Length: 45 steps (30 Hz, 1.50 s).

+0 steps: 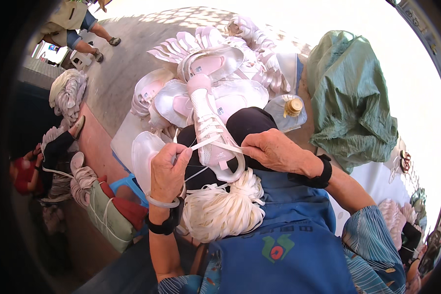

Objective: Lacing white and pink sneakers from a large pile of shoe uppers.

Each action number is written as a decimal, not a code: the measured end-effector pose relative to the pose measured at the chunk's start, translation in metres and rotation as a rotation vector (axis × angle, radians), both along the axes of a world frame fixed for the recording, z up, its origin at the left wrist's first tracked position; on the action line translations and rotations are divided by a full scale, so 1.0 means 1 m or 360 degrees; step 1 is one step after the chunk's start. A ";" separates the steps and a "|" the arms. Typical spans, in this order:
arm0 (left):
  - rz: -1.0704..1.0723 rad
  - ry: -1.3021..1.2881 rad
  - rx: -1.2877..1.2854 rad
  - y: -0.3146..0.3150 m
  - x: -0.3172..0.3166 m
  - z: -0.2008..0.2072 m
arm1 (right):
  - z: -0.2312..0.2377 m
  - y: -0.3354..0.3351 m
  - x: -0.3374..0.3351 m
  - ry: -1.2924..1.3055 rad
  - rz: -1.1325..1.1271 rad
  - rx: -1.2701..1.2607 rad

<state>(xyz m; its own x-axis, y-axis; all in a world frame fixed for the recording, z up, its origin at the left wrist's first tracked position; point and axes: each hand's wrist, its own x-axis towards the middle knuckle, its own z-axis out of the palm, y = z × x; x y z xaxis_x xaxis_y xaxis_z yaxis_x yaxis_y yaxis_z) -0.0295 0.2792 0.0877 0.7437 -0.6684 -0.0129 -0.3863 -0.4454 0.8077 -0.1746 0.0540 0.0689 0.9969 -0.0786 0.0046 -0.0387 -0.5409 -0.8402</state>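
Head view, looking down at your lap: your left hand (167,169) is raised with the wrist bent, the back of the hand toward you, thumb and forefinger pinching a flat white lace (197,143). Your left forearm rises from the lower edge and wears a black wrist strap (164,226). Your right hand (274,149) reaches in from the right, palm down, fingertips pinched on the same lace where it crosses the shoe. The pink and white shoe (209,128) lies toe away from you on a black cushion (252,122) on your knees, between both hands. A bundle of white laces (223,208) rests on your blue apron (289,235), just below the shoe. More pink and white shoes (206,59) are piled beyond.
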 end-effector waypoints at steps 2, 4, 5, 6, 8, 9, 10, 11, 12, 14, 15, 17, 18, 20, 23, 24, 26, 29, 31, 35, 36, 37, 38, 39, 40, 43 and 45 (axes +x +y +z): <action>-0.0021 -0.0064 0.0016 -0.002 0.000 0.002 | -0.003 0.000 -0.001 -0.0015 -0.0006 0.0007; -0.0017 -0.0229 0.0042 -0.004 -0.005 0.008 | 0.001 -0.001 -0.002 -0.0031 -0.0011 0.0013; -0.0018 -0.0234 0.0041 -0.004 -0.008 0.014 | 0.015 0.000 -0.002 0.0161 0.0081 0.0244; 0.0020 -0.0340 0.0051 -0.003 -0.012 0.021 | 0.025 0.002 -0.002 0.0353 0.0175 0.0473; 0.0055 -0.0447 0.0071 -0.004 -0.020 0.027 | 0.034 0.011 -0.005 0.0190 0.0214 0.0460; 0.0073 -0.0470 0.0087 -0.003 -0.023 0.028 | 0.037 0.018 -0.007 0.0030 0.0255 0.0440; 0.0084 -0.0493 0.0095 -0.003 -0.026 0.029 | 0.041 0.024 -0.009 -0.0007 0.0307 0.0357; 0.0077 -0.0498 0.0091 -0.003 -0.029 0.028 | 0.036 0.032 -0.010 -0.0124 0.0326 0.0263; 0.0140 -0.0492 0.0082 -0.003 -0.032 0.028 | 0.035 0.039 -0.011 -0.0149 0.0338 0.0155; 0.0198 -0.0374 0.0151 -0.002 -0.036 0.032 | 0.033 0.053 -0.011 -0.0230 0.0353 0.0007; 0.0189 -0.0373 0.0146 -0.002 -0.035 0.031 | 0.033 0.058 -0.011 -0.0229 0.0343 0.0003; 0.0053 0.0399 0.0260 0.005 -0.032 0.032 | 0.041 0.070 -0.008 -0.0324 0.0450 -0.0061; -0.0107 0.0567 0.0223 0.004 -0.032 0.028 | 0.038 0.077 -0.008 -0.0328 0.0510 -0.0152; -0.0142 0.0733 0.0138 0.005 -0.037 0.012 | 0.034 0.089 -0.009 -0.0355 0.0641 -0.0210; -0.0124 0.0815 0.0031 0.010 -0.039 0.000 | 0.038 0.089 -0.007 -0.0572 0.0643 -0.0279; -0.0141 0.0794 0.0005 0.013 -0.040 0.001 | 0.051 0.075 -0.004 -0.0653 0.0548 -0.0236; -0.0172 0.0683 0.0083 0.017 -0.042 0.014 | 0.057 0.048 0.006 -0.0567 0.0220 -0.0211; -0.0444 0.0318 0.0132 0.011 -0.048 0.021 | 0.053 0.035 0.020 -0.0532 0.0157 -0.0689; -0.0589 0.0241 -0.0115 0.004 -0.054 0.019 | 0.037 0.039 0.027 -0.0576 0.0262 -0.0778; -0.0464 0.0381 -0.0077 0.013 -0.054 0.018 | 0.034 0.044 0.035 -0.0571 0.0430 -0.0813; -0.0435 0.0466 -0.0048 0.017 -0.053 0.021 | 0.037 0.046 0.036 -0.0559 0.0463 -0.0820; -0.0423 0.0544 -0.0023 0.020 -0.049 0.025 | 0.037 0.046 0.039 -0.0576 0.0458 -0.0834; -0.0441 0.0552 0.0083 0.021 -0.046 0.032 | 0.037 0.048 0.040 -0.0615 0.0475 -0.0799; -0.0451 0.0530 0.0078 0.022 -0.044 0.032 | 0.037 0.049 0.042 -0.0656 0.0490 -0.0765; -0.0449 0.0415 0.0066 0.023 -0.043 0.029 | 0.041 0.049 0.043 -0.0706 0.0480 -0.0694; -0.0491 0.0121 0.0148 0.029 -0.033 0.015 | 0.045 0.041 0.042 -0.0471 0.0497 -0.0409; -0.0446 0.0358 0.0197 0.034 -0.027 0.017 | 0.052 0.041 0.040 -0.0586 0.0435 -0.0220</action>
<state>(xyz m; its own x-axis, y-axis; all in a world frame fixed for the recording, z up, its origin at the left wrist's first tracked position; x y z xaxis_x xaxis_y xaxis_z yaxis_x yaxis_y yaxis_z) -0.0560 0.3135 0.1045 0.5013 -0.8288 -0.2487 -0.3260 -0.4471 0.8329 -0.1351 0.0953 0.1206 0.9111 0.2125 0.3532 0.4071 -0.5975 -0.6908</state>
